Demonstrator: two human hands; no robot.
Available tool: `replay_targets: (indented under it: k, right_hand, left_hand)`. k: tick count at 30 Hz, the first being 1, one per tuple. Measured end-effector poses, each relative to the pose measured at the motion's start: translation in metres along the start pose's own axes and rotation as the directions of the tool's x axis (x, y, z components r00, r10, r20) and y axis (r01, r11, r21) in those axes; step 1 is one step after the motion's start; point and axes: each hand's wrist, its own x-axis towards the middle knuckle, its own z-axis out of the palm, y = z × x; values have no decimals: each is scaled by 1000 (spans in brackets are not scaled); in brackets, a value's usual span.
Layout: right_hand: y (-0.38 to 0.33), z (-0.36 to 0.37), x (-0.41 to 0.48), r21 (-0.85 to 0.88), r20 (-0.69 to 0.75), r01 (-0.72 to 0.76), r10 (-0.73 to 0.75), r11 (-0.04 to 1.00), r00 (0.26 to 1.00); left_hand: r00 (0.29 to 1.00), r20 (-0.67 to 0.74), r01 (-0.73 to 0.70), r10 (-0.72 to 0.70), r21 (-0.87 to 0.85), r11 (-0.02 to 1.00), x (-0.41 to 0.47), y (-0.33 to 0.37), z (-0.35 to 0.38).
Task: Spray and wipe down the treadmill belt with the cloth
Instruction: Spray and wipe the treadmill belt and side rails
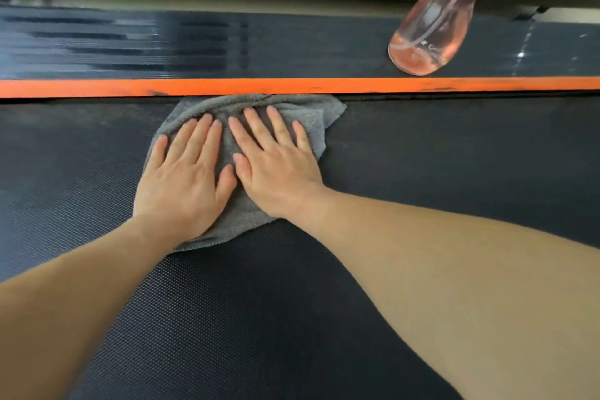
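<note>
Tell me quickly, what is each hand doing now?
Left hand: open, pressing flat on the grey terry cloth.
Right hand: open, flat on the same cloth.

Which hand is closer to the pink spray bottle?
Right. The right hand lies flat on the grey cloth, with the spray bottle ahead to its right; the left hand lies beside it, farther away.
</note>
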Motion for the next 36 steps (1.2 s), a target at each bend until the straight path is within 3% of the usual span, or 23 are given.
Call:
replay_targets:
  k: [3, 5, 10, 15, 18, 21, 23, 24, 26, 28, 29, 31, 33, 36]
  right_hand:
    - [27, -6, -18, -43, 41, 92, -90, 995, 995]
    - [52, -8, -49, -73, 85, 74, -68, 995, 994]
    - [135, -19, -164, -122, 180, -156, 177, 980, 968]
    - [148, -39, -232, -226, 343, -373, 431, 900, 835]
    - [122, -36, -241, -130, 355, -448, 464, 884, 812]
    - [76, -16, -237, 61, 268, -303, 277, 951, 923]
    - [51, -8, -234, 234, 93, -251, 235, 939, 968]
    - [45, -7, -233, 322, -27, -267, 291, 908, 956]
    - [37, -2, -236, 524, -138, -405, 544, 749, 828]
    - [34, 2, -242, 627, 50, -572, 704, 530, 708]
    - [30, 2, -243, 605, 147, -619, 694, 501, 705]
    - [18, 0, -238, 603, 206, -590, 610, 537, 765]
    - [6, -3, -228, 705, 144, -468, 539, 532, 830]
    - [-5, -13, -213, 839, 121, -367, 520, 402, 846]
  left_hand:
    - [998, 6, 58, -58, -4, 998, -2, 18, -2]
    - [997, 20, 69, -69, -28, 997, -13, 57, 2]
    - [987, 43, -150, 155, -95, 984, -59, 197, 23]
    - [916, 151, -361, 372, -94, 928, -91, 264, 31]
    - [916, 114, -382, 384, -44, 923, -92, 230, 28]
    - [960, 100, -261, 261, -18, 965, -104, 170, 23]
    - [986, 119, -112, 114, -26, 993, -115, 131, 16]
    - [990, 133, -48, 52, -33, 998, -118, 118, 12]
    - [986, 162, 34, -30, -24, 999, -126, 105, 5]
    - [980, 184, 79, -73, -27, 997, -129, 109, 6]
    - [979, 185, 91, -85, -29, 995, -129, 112, 6]
    - [979, 185, 100, -92, -37, 994, -128, 114, 6]
    - [978, 190, 95, -84, -47, 994, -127, 113, 4]
    - [976, 199, 93, -82, -47, 995, -127, 113, 2]
